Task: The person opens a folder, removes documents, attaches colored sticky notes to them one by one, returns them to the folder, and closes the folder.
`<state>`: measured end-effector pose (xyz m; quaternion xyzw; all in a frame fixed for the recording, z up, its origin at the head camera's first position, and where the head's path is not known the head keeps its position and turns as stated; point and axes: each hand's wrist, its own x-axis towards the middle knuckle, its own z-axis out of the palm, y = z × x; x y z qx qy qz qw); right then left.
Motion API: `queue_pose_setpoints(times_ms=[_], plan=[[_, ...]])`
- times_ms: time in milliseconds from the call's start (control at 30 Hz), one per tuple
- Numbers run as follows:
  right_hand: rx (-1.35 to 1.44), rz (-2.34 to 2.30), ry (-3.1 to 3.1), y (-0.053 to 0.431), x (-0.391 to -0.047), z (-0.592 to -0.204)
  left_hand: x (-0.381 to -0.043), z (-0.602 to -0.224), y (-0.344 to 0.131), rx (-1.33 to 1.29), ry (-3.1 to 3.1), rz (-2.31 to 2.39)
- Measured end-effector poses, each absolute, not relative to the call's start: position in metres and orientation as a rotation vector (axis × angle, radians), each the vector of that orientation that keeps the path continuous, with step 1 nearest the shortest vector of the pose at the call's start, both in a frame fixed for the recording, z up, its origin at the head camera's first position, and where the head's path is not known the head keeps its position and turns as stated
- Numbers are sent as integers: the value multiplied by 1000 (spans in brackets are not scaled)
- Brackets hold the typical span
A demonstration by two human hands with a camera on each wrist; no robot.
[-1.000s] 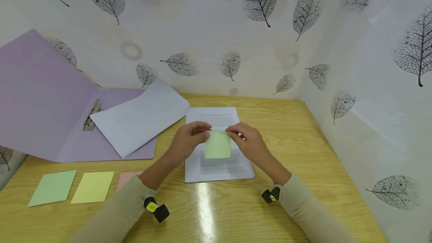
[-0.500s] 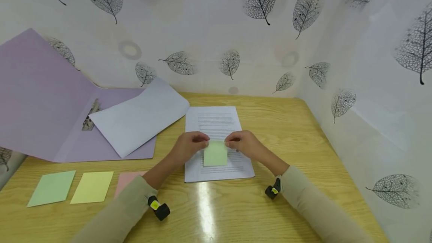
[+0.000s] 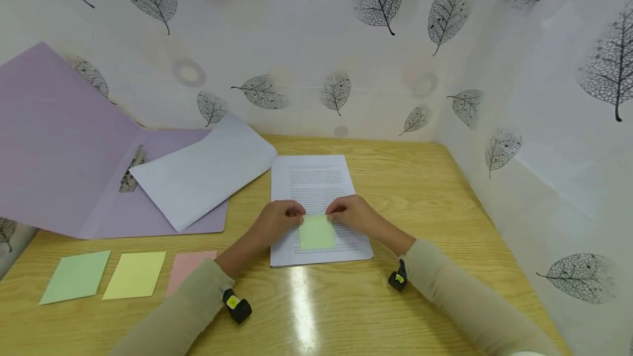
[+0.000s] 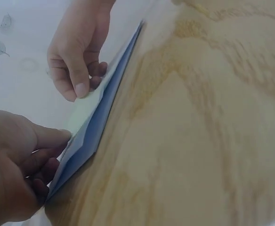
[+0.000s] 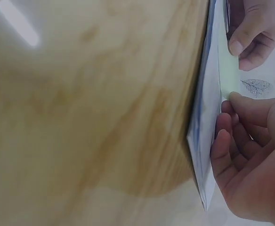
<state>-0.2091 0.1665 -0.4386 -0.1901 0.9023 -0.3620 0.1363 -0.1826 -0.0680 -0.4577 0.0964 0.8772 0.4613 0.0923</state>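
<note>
Note [image 3: 317, 232], pale green, lower centre, pinched by left hand [image 3: 279, 220] and right hand [image 3: 353, 215] over printed sheets [image 3: 316, 177]; likely placing step, next wanting even pressure.

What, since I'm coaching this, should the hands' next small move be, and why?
Probably press the held note onto the page along its upper edge: the left hand and right hand pinch its upper corners, and it is roughly square over the print; whether it touches yet is unclear.

You've got two hands [image 3: 277, 223] [image 3: 355, 215], two green notes [image 3: 317, 233] [image 3: 75, 277], one yellow note [image 3: 134, 275], one pink note [image 3: 189, 268], one purple folder [image 3: 64, 147], one printed stack [image 3: 318, 180], two wrist cameras [image 3: 239, 310] [image 3: 397, 279].
</note>
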Motion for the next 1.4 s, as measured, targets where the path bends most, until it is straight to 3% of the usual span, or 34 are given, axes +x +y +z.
queue_pose_setpoints(times_ms=[267, 1033, 1400], plan=[[-545, -941, 2674, 165, -210, -441, -183, -460, -66, 373, 2688, 1304], [-472, -558, 2756, 138, -218, -439, -195, -458, -57, 278, 2839, 942], [-404, -604, 2754, 162, -216, -432, -195, -463, -66, 366, 2768, 1060]])
